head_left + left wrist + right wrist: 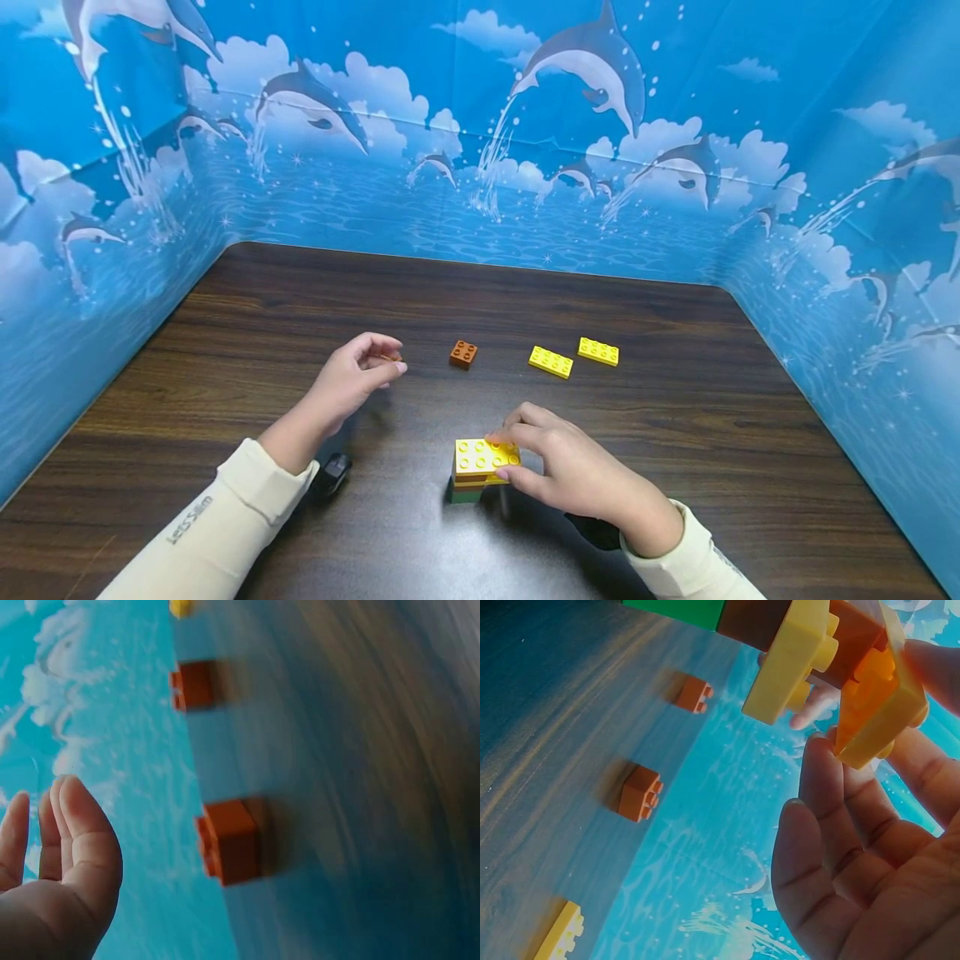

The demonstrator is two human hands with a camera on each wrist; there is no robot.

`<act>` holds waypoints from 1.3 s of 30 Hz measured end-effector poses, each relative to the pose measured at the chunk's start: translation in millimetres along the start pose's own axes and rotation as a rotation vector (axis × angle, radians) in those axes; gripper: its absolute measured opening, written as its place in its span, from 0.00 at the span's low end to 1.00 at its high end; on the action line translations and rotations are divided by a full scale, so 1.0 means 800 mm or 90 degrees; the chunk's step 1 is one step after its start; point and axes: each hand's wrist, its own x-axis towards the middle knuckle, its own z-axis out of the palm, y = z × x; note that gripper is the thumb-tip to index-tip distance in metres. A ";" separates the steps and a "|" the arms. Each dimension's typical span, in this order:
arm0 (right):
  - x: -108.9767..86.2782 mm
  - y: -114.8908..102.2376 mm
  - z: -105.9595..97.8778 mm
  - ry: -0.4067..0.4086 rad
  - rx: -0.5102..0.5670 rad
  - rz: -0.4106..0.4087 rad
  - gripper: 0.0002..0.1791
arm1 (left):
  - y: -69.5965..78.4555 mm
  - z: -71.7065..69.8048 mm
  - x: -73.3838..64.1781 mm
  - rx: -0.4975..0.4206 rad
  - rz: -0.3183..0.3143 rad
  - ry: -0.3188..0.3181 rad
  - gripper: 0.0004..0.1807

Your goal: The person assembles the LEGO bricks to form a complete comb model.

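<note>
My right hand [566, 454] pinches the top yellow brick [472, 458] of a small stack, thumb on the near side and fingers on the far side. In the right wrist view the stack shows a green brick [679, 609] at the bottom, then a brown brick [751, 622], a yellow plate [784, 664], another brown brick [847, 645] and the held yellow brick. My left hand [356, 371] hovers with relaxed, bent fingers beside a brown brick [234, 841], which it mostly hides in the head view. Nothing shows between its fingers.
A second brown brick [463, 354] lies to the right of the left hand. Two yellow plates [551, 362] lie farther right on the dark wooden table [675, 400]. A blue dolphin-print curtain [480, 192] surrounds the table's back and sides.
</note>
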 end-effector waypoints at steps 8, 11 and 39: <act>-0.001 0.000 0.000 0.001 0.000 0.000 0.19 | -0.010 -0.015 0.017 -0.021 -0.065 0.040 0.26; -0.001 0.000 0.000 -0.002 -0.001 0.003 0.19 | -0.012 -0.018 0.023 -0.033 -0.081 0.053 0.28; 0.001 0.001 -0.001 -0.014 -0.007 0.002 0.19 | -0.033 -0.022 0.056 0.019 -0.214 0.061 0.31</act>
